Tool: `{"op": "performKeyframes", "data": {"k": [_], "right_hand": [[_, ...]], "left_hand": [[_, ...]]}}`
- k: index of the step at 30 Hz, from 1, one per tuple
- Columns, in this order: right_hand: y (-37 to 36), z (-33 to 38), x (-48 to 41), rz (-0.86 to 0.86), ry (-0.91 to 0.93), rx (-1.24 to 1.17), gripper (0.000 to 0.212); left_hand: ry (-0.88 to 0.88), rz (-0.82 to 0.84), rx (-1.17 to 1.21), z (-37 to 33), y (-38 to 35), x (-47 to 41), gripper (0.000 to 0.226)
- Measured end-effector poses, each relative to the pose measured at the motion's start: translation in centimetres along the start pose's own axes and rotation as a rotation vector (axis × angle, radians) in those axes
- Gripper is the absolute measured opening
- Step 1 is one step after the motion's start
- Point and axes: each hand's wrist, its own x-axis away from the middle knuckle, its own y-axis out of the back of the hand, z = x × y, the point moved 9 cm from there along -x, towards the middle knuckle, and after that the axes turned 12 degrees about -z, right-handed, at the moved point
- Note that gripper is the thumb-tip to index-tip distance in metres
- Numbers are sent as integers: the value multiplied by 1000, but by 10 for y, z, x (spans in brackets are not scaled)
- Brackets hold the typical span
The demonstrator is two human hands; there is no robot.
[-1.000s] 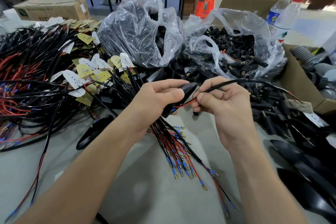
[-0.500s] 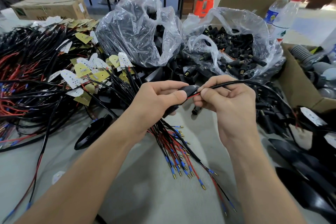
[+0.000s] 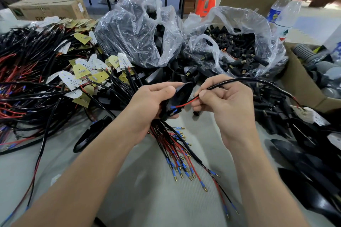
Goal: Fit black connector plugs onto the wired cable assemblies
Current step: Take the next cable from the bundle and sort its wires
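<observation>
We sit at a wide grey surface [image 3: 166, 204] with fine ribs. Along its left edge lies a big messy heap of wires [image 3: 27, 86], black and red, thin and bendy. By the far edge sit two crinkly see-through bags. The left bag [image 3: 132, 29] is full of dark pieces, and the right bag [image 3: 245, 22] holds many small black plugs.

Our left hand [image 3: 147, 103] and right hand [image 3: 228, 105] meet above the middle. A bunch of wires [image 3: 177, 153] with gold tips fans out from under the left hand.

The left hand is curled round a smooth black plug [image 3: 181, 92] with a pointy end. The right hand pinches a round cable [image 3: 230, 81]. Its thin red wire [image 3: 188, 103] reaches the plug, and the little blue tip [image 3: 173, 107] lies against it.
</observation>
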Motion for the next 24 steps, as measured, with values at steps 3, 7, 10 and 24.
{"op": "performKeyframes", "data": {"k": [3,7,10,24], "right_hand": [[3,1,-1,-28,41,33,25],[7,3,-2,-61,62,40,24],[6,4,0,-50,73,55,20],[-5,2,3,97,-46,-93,32]], "left_hand": [[-35,4,-14,-4,-1,0,26],[-49,-9,-14,-6,0,0,26],[-56,2,-21,-6,-1,0,26],[13,28,65,3,-3,0,33]]}}
